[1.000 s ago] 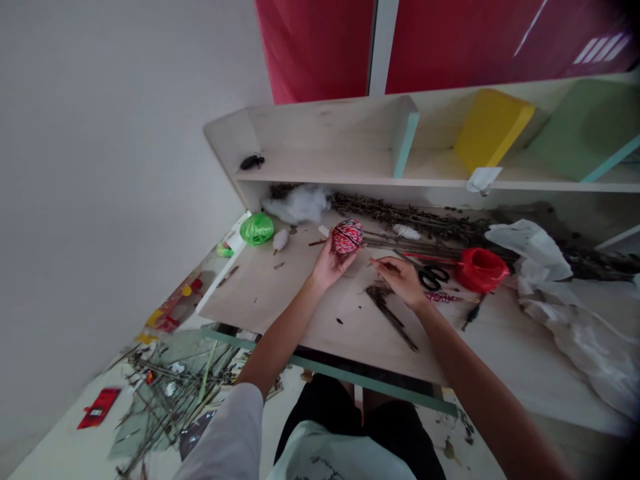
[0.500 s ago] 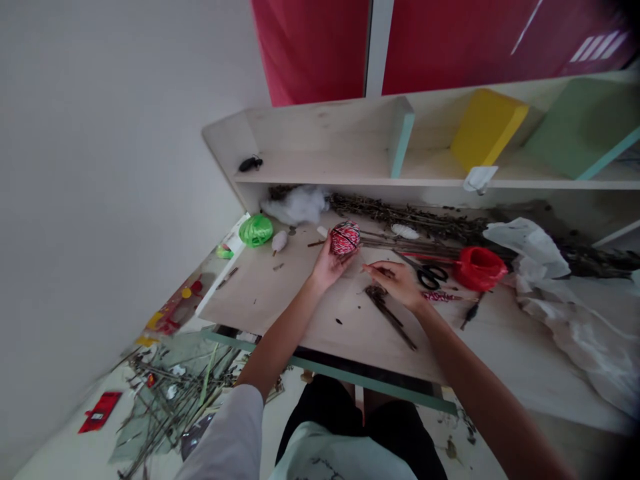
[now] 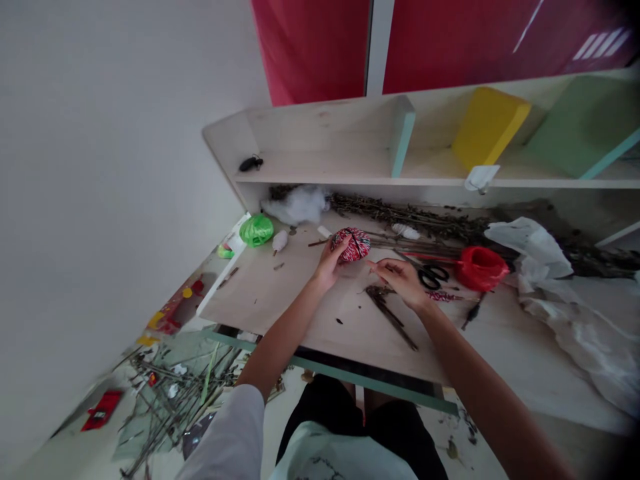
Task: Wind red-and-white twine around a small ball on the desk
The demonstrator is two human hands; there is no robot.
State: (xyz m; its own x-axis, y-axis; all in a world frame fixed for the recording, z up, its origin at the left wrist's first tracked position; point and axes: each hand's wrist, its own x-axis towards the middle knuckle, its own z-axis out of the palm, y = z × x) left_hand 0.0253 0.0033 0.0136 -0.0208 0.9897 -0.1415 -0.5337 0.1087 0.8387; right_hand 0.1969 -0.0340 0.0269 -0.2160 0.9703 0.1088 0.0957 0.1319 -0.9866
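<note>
My left hand (image 3: 331, 262) is closed around a ball of red-and-white twine (image 3: 354, 243), tipped on its side just above the wooden desk (image 3: 300, 300). My right hand (image 3: 400, 279) hovers a little to the right, fingers pinched on what looks like the thin loose end of the twine. A small bundle of dark twigs (image 3: 387, 309) lies on the desk right below my right hand. Black scissors (image 3: 430, 274) rest just beyond it.
A red spool (image 3: 480, 268), a green spool (image 3: 257, 229), white stuffing (image 3: 297, 203) and a long row of dried branches (image 3: 415, 220) lie along the desk's back. White plastic sheeting (image 3: 560, 293) covers the right side. Cut stems litter the floor (image 3: 175, 393) at lower left.
My left hand has turned the twine ball over and shifted it slightly right and down. My right hand stays pinched in nearly the same place.
</note>
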